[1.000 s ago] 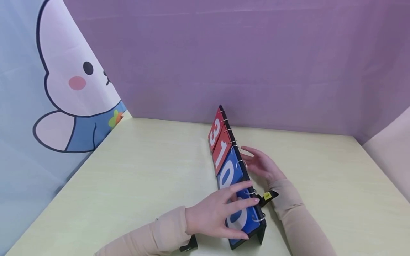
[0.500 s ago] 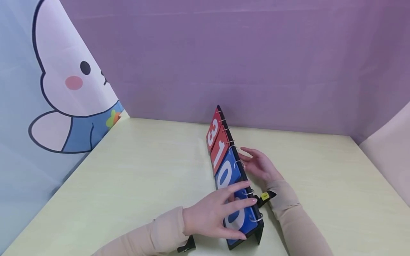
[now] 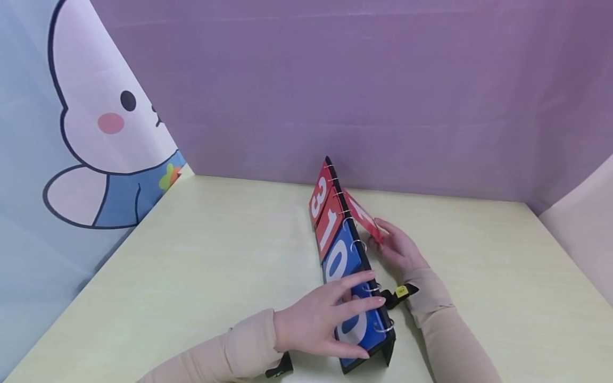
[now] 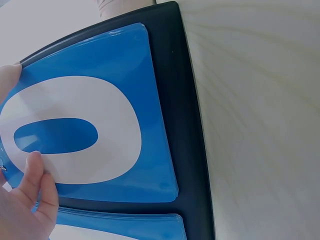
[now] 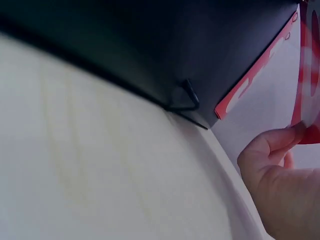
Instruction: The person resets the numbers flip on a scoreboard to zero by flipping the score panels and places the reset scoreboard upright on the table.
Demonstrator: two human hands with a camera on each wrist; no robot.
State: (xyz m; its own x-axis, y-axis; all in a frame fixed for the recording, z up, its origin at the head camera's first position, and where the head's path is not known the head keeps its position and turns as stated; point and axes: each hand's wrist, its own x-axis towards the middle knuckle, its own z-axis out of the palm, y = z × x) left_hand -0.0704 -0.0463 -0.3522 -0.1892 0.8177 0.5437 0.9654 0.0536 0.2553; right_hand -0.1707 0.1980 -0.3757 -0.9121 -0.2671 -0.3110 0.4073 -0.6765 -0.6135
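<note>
A tabletop flip scoreboard (image 3: 366, 261) stands like a tent in the head view, its number cards hung on rings along the black top edge. Red 3 and 1 cards are at the far end, blue 0 cards at the near end. My left hand (image 3: 313, 322) lies spread over the nearest blue card (image 4: 150, 150), two fingertips at the top edge and the thumb at the near end. Two other fingers touch the card face in the left wrist view. Behind the board, my right hand (image 3: 401, 249) pinches a lifted red card (image 3: 362, 214) between thumb and fingers.
The pale tabletop (image 3: 230, 239) spreads around the scoreboard. A purple backdrop (image 3: 335, 96) rises at the back, with a cartoon rabbit sheet (image 3: 110, 149) at the left. A bent black wire piece (image 5: 192, 97) sits low on the board's rear side.
A red card now stands out behind the board, gripped by my right hand, which held no visible card before. My left hand has stayed in place on the scoreboard.
</note>
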